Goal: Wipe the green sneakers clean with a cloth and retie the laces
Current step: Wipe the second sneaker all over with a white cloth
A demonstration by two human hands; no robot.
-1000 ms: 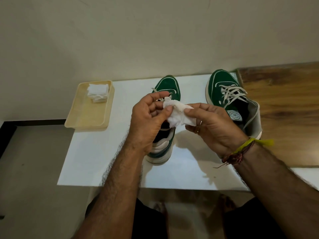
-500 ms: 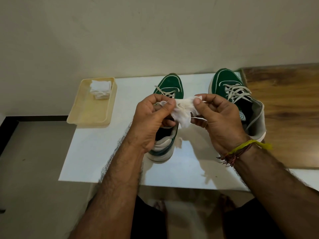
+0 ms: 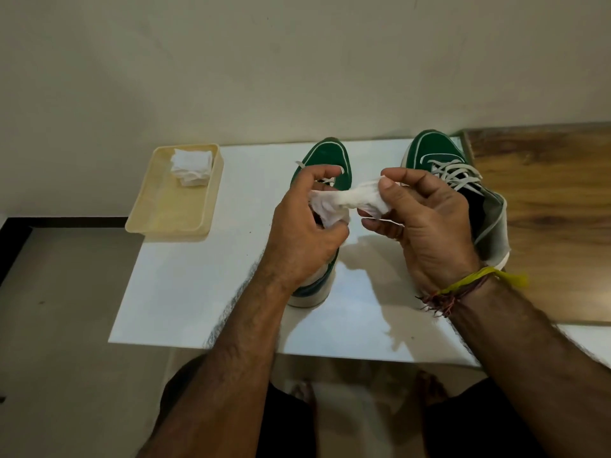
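1. Table (image 3: 185, 292), white and glossy, carries two green sneakers and a tray.
2. Left sneaker (image 3: 325, 160) sits under the hands; right sneaker (image 3: 433, 150) stands just beside it, laces loose.
3. Tray (image 3: 165, 213), beige, holds folded white cloths (image 3: 191, 166).
4. Left hand (image 3: 304, 233) and right hand (image 3: 426, 226) each pinch one end of a white cloth (image 3: 350, 201), stretched between them above the left sneaker.

Left hand (image 3: 305, 233) and right hand (image 3: 426, 223) raised, fingers (image 3: 386, 185) pinched.
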